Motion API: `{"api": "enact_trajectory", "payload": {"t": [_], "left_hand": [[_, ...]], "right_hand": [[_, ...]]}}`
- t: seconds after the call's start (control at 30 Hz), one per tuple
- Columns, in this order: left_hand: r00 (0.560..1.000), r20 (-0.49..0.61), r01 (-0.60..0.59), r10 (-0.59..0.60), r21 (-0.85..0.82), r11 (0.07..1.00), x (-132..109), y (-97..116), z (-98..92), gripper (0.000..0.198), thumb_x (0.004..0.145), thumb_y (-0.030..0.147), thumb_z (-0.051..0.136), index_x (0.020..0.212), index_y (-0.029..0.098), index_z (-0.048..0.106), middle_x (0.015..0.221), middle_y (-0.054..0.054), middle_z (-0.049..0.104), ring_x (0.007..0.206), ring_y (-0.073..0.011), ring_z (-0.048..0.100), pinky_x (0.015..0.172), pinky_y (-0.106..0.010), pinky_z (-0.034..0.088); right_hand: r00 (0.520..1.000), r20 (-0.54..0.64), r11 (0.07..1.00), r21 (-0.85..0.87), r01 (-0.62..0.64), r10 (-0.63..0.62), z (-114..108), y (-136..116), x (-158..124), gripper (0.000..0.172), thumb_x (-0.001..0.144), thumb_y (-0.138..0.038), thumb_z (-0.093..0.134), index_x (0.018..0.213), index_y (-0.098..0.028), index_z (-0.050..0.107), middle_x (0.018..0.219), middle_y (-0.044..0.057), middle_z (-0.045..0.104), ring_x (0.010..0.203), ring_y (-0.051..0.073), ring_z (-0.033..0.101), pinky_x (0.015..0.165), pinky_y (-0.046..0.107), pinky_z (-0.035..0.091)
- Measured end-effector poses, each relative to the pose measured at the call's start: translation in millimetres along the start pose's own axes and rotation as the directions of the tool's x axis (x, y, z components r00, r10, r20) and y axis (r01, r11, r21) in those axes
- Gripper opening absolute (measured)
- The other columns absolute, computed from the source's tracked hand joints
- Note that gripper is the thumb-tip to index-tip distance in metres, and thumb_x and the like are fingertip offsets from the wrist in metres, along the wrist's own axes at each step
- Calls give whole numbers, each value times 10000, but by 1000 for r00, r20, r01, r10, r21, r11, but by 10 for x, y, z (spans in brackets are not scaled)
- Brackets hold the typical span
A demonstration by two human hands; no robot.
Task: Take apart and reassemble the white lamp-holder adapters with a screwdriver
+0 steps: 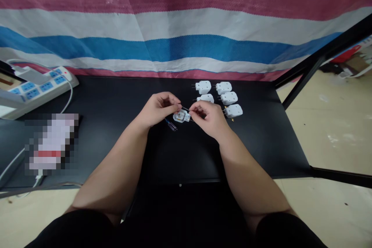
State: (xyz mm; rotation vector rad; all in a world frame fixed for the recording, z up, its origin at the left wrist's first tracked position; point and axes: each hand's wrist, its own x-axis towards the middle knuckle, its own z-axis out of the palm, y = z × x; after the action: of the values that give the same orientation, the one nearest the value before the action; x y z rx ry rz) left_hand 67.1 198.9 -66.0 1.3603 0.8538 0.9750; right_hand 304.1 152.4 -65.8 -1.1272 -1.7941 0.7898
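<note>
Just over the middle of the black table, my left hand (161, 109) is closed in a pinch on a thin wire-like piece (185, 108). Its other end meets the pinched fingertips of my right hand (209, 118). Below the fingertips lies a small white plastic housing (180, 116), its inside facing up, with small parts in it that I cannot make out. A dark bluish slender object (171, 124) pokes out beneath my left hand; its kind is unclear. Several similar white housings (229, 98) with thin metal pins lie beyond and beside my right hand.
On the left are a white power strip (43, 87) with blue sockets and a plugged-in charger, and a pixelated phone-like object (54, 141) with a white cable. A striped tarp (186, 46) hangs behind the black table (116, 89). Black frame bars (305, 69) stand at the right.
</note>
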Motion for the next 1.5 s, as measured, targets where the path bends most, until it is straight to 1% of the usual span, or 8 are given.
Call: {"api": "enact_trajectory", "payload": {"t": [0.13, 0.27, 0.47, 0.83, 0.97, 1.07, 1.23, 1.5], "left_hand": [[999, -39, -11, 11, -5, 1000, 27, -5, 0, 284, 785, 312, 980, 941, 162, 796, 777, -32, 763, 701, -156, 753, 669, -270, 633], [966, -253, -36, 48, 53, 998, 82, -55, -105, 238, 779, 302, 934, 926, 170, 802, 783, -24, 739, 688, -144, 716, 640, -258, 598], [898, -436, 130, 49, 372, 919, 92, -88, -269, 140, 813, 265, 852, 896, 174, 787, 736, -32, 765, 626, -159, 706, 642, -285, 575], [953, -265, 267, -146, 509, 818, 31, -40, -156, 262, 909, 466, 813, 935, 206, 825, 574, -7, 699, 420, -143, 594, 448, -254, 453], [984, -169, 133, -51, 520, 844, 2, 8, -146, 236, 907, 426, 813, 929, 192, 818, 684, -26, 749, 503, -135, 643, 497, -246, 473], [999, 30, -1, -14, 439, 898, -23, 36, -127, 280, 897, 417, 838, 1050, 182, 824, 886, -65, 816, 626, -143, 701, 582, -258, 534], [956, 293, -113, -27, 448, 887, -47, 58, -106, 492, 748, 384, 981, 1188, 221, 834, 1047, -76, 813, 755, -179, 730, 647, -291, 568], [960, 275, -196, 51, 531, 824, -39, 42, -107, 384, 710, 254, 952, 1082, 249, 856, 909, -24, 776, 650, -150, 648, 582, -275, 494]], "right_hand": [[999, -30, 996, 78, -37, 40, 9, 32, -4, 78, 967, -284, 777, 1012, -244, 727, 934, 26, 766, 762, 182, 724, 696, 350, 581], [999, -41, 999, -39, -5, 4, -30, 28, 6, 133, 941, -276, 813, 1023, -249, 712, 959, 19, 696, 699, 153, 625, 659, 351, 531], [983, 180, 987, -145, 63, -36, -57, -27, -6, 116, 951, -199, 796, 1029, -249, 727, 1066, 35, 658, 827, 175, 613, 741, 354, 532], [951, 306, 987, -159, 3, 47, -48, -17, -18, 144, 951, -106, 715, 1024, -229, 734, 1153, 52, 652, 854, 171, 645, 801, 368, 564], [951, 306, 990, -142, 9, 35, -34, 7, -15, 165, 963, -89, 679, 1020, -225, 753, 1164, 59, 654, 849, 166, 659, 828, 374, 587], [953, 301, 992, -125, 7, 31, -27, 37, -14, 163, 971, -92, 682, 1007, -225, 769, 1161, 59, 656, 866, 167, 680, 867, 386, 604], [955, 295, 996, -92, -2, 29, -16, 84, -15, 149, 954, -101, 722, 990, -233, 782, 1156, 51, 659, 854, 162, 675, 852, 390, 613], [957, 288, 999, 19, -51, 43, -27, 41, -5, 89, 953, -159, 742, 943, -239, 780, 1051, 30, 695, 803, 153, 691, 782, 359, 599]]}}
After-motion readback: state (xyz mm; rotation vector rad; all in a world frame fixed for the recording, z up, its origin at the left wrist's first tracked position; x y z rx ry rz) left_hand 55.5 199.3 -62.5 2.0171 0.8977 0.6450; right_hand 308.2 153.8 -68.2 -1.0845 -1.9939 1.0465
